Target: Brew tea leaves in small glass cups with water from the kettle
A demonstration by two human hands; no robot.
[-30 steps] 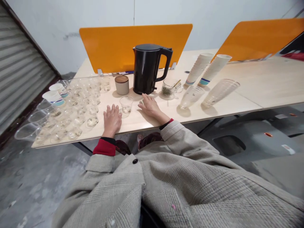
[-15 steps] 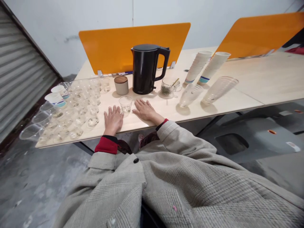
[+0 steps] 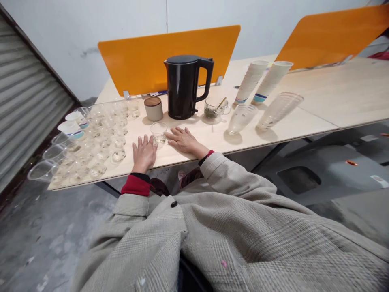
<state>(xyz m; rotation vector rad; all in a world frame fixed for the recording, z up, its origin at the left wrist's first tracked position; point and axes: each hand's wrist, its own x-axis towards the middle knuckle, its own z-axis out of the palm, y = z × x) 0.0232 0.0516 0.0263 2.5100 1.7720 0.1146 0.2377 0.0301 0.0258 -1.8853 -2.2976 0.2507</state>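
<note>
I read left hand (image 3: 144,154) and right hand (image 3: 183,140) flat, fingers spread, empty. Grouped cups (image 3: 118,153) appear portioned, nested cups (image 3: 280,110) unused; 1 plastic cup (image 3: 158,132) stands between hands.

Item: one clear, see-through cup (image 3: 158,129), open-topped, wider at the rim than at the base. We note small dark bits low inside. We record it standing upright on the pale tabletop (image 3: 212,138), between our left hand (image 3: 144,155) and right hand (image 3: 185,140); whether the right fingertips touch it, we cannot tell.
</note>
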